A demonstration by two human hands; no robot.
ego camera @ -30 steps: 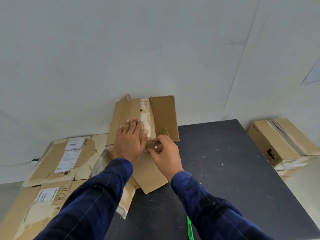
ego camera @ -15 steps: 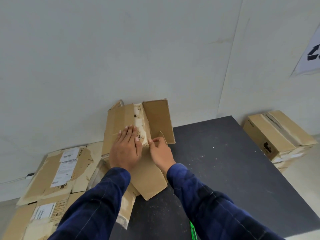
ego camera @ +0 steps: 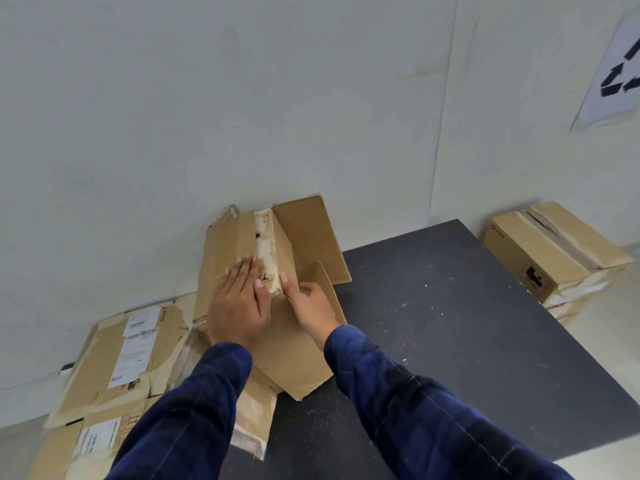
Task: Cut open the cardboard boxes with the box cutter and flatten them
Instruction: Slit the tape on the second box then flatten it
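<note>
Cardboard box [ego camera: 294,358], opened and partly collapsed, lies at centre frame on the left end of the dark tabletop [ego camera: 450,323], its far end against the pale wall [ego camera: 242,116]. One wide flap [ego camera: 308,237] leans up and right at the far end. A smaller flap [ego camera: 325,289] stands up just right of the hands. A torn whitish strip runs along the top seam between the panels.

Left hand [ego camera: 239,306] lies palm down on the box's upper left panel, fingers [ego camera: 242,271] straight and together, pressing flat, gripping nothing. Right hand [ego camera: 311,306] is just beside it on the seam, index finger [ego camera: 285,284] stretched out along the torn edge. Its other fingers look curled by the small flap, but cannot tell whether they pinch it. Both sleeves [ego camera: 415,410] are dark blue with thin check lines.

Flattened boxes [ego camera: 114,358] with white shipping labels lie stacked at lower left of the frame, beside the tabletop's left edge and partly under the box being worked. Closed box [ego camera: 554,251] with a torn tape line on top sits at right of the frame beyond the tabletop's far right corner, near the wall. Recycling sign [ego camera: 620,71] on white paper is on the wall at upper right, cut off by the frame edge.
</note>
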